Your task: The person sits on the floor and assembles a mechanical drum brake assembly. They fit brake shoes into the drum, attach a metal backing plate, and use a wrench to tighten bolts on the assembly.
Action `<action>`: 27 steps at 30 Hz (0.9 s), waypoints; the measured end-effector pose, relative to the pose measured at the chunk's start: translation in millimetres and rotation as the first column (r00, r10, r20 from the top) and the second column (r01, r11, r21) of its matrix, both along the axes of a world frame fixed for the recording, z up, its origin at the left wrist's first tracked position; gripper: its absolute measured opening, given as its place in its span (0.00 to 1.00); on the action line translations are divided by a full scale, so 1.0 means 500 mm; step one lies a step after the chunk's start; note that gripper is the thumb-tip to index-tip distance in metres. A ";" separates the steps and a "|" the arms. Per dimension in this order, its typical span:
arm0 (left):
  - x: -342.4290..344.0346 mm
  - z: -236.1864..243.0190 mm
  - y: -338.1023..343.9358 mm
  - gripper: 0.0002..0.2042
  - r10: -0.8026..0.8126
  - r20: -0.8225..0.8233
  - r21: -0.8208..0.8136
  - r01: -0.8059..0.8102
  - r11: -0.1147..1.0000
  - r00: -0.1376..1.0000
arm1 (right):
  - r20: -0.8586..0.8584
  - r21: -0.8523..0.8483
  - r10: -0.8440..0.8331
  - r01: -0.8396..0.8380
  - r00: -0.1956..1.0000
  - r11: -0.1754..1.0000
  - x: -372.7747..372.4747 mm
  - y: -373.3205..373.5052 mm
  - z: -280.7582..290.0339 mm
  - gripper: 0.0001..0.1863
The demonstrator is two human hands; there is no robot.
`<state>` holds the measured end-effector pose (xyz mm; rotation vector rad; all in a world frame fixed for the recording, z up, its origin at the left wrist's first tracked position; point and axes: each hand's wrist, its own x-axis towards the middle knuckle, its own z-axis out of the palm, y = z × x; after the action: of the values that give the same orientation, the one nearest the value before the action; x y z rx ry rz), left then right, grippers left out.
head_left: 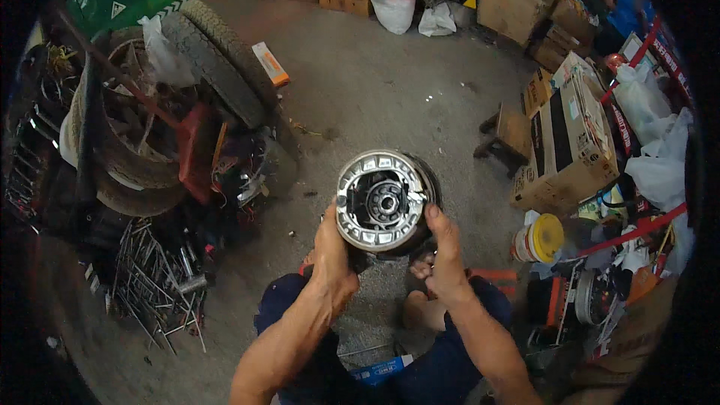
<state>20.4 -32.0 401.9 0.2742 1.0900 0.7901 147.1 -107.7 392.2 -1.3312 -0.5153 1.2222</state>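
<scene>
A round metal wheel hub (pixel 382 234), with a silvery segmented ring and a dark recessed centre, is held up in front of me between both hands. My left hand (pixel 331 255) grips its left side. My right hand (pixel 442 247) is closed on its right side, with the thumb at the rim and the other fingers curled lower down. The underside of the hub and some fingertips are hidden. Below, between my legs, a blue box (pixel 379 371) lies on the floor.
Stacked tyres (pixel 232 67) and a pile of metal rods (pixel 154 281) are at the left. Cardboard boxes (pixel 562 142), a small wooden stool (pixel 502 131) and a yellow-lidded bucket (pixel 538 240) line the right. A white-and-orange box (pixel 270 64) lies on the floor ahead. Bags (pixel 392 4) and boxes stand at the back.
</scene>
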 end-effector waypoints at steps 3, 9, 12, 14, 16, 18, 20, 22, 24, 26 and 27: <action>-0.011 0.014 0.011 0.21 -0.056 -0.048 0.075 0.060 0.995 0.997 | -0.193 -0.081 0.097 -0.115 0.976 0.990 0.044 -0.005 0.017 0.26; -0.016 0.001 0.009 0.19 -0.058 -0.063 0.120 0.065 0.991 0.996 | -0.013 -0.019 0.151 -0.151 0.988 0.988 0.031 -0.008 0.013 0.26; -0.004 0.007 0.001 0.19 -0.003 -0.008 0.120 0.004 0.993 1.000 | 0.004 0.063 0.015 -0.016 1.000 0.998 -0.004 0.003 -0.002 0.27; -0.003 -0.002 -0.002 0.19 0.017 0.013 0.116 -0.018 0.993 1.000 | 0.003 0.068 -0.038 0.037 0.999 0.997 -0.011 0.005 -0.008 0.28; -0.005 -0.005 -0.003 0.19 0.016 0.025 0.127 -0.019 0.992 1.000 | -0.031 0.044 -0.014 0.015 0.999 0.999 -0.003 0.002 -0.016 0.29; -0.009 -0.005 -0.002 0.19 -0.006 0.029 0.155 0.001 0.988 1.000 | -0.088 -0.004 0.027 -0.028 0.996 1.000 0.017 -0.004 -0.011 0.27; -0.013 0.016 -0.004 0.20 0.004 -0.037 0.171 0.002 0.985 0.999 | 0.115 0.038 0.125 -0.130 0.985 0.991 0.047 -0.007 -0.009 0.28; -0.020 0.012 -0.001 0.21 0.006 -0.043 0.258 0.005 0.966 0.999 | 0.303 0.089 0.126 -0.160 0.945 0.983 0.053 -0.002 -0.019 0.28; -0.027 0.007 0.001 0.21 -0.008 -0.109 0.314 0.042 0.948 0.994 | 0.442 0.187 0.037 -0.132 0.896 0.974 0.060 0.005 -0.022 0.28; -0.018 -0.004 0.006 0.23 0.122 -0.191 0.467 -0.020 0.884 0.974 | 0.480 0.276 -0.063 -0.083 0.875 0.958 0.067 0.013 -0.019 0.28; -0.019 -0.002 0.000 0.24 0.124 -0.318 0.567 0.084 0.819 0.940 | 0.432 0.315 -0.086 -0.060 0.898 0.947 0.061 0.019 -0.015 0.28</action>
<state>10.8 -31.9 400.7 0.9489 1.1547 1.1136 177.6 -98.5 384.6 -1.3226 -0.9854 0.7728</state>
